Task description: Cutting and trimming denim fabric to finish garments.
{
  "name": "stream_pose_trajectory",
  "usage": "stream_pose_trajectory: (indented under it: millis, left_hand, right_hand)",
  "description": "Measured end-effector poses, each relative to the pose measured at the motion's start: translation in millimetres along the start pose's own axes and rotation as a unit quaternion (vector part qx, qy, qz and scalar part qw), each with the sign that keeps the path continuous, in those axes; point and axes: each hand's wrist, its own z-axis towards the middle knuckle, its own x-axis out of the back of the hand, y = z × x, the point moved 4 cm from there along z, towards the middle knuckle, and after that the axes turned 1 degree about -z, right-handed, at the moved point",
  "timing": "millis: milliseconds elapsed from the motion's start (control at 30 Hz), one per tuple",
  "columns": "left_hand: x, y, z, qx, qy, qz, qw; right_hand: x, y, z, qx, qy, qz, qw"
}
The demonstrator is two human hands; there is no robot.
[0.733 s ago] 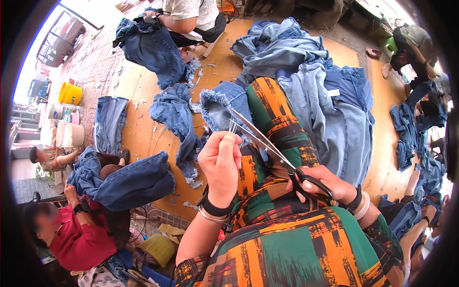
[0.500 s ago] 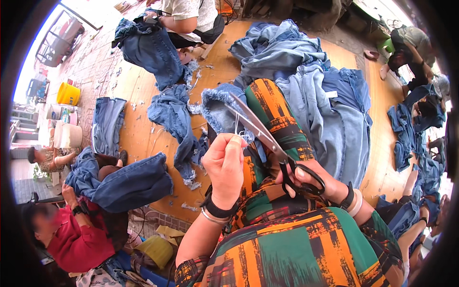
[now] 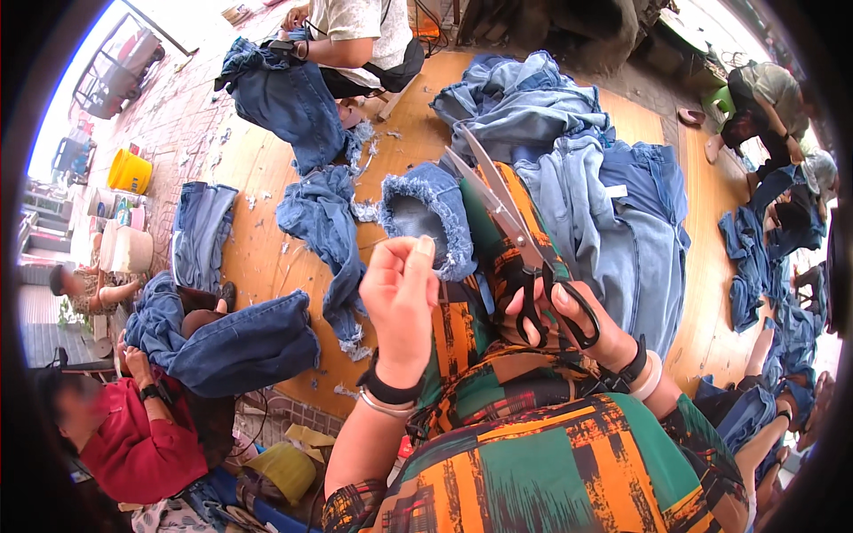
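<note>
My right hand (image 3: 586, 324) grips a pair of black-handled scissors (image 3: 511, 218), fingers through the loops. Their long metal blades point up and away, slightly parted. Just left of the blades is the frayed, fuzzy hem of a blue denim leg (image 3: 458, 209), its round opening facing me, resting against my patterned trouser leg. In front of that opening my left hand (image 3: 400, 298) is held up, thumb pressed to the curled fingers. Whatever may be pinched there is too small to make out.
Light-blue jeans (image 3: 604, 240) lie heaped beyond my right knee on a tan board (image 3: 258, 311). Frayed denim (image 3: 324, 231) and thread scraps lie to the left. People with denim sit around: one in red (image 3: 151, 435), one in a pale shirt (image 3: 346, 35), others at right.
My left hand has drawn back toward me from the hem, and the white threads it pulled no longer show. The scissors have lifted off the hem and swung rightward, with blades wider apart.
</note>
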Motion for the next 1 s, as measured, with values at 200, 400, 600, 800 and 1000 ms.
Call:
stream_pose_trajectory:
  millis: [200, 400, 600, 800, 1000]
  left_hand:
    - [1, 3, 31, 0.089, -0.025, -0.001, 0.996]
    - [-12, -9, 48, 0.182, -0.059, 0.011, 0.981]
    - [-13, -1, 39, 0.165, -0.048, -0.062, 0.983]
    - [-2, -13, 35, 0.2, 0.013, -0.102, 0.974]
    - [-14, -11, 41, 0.197, 0.004, -0.016, 0.98]
  right_hand:
    - [0, 5, -3, -0.012, -0.009, -0.005, 1.0]
    - [0, 1, -1, -0.016, -0.01, -0.022, 1.0]
    - [3, 4, -3, -0.02, 0.001, -0.01, 1.0]
    - [4, 4, -5, -0.004, -0.021, 0.006, 1.0]
    - [3, 11, -6, -0.018, -0.011, 0.023, 1.0]
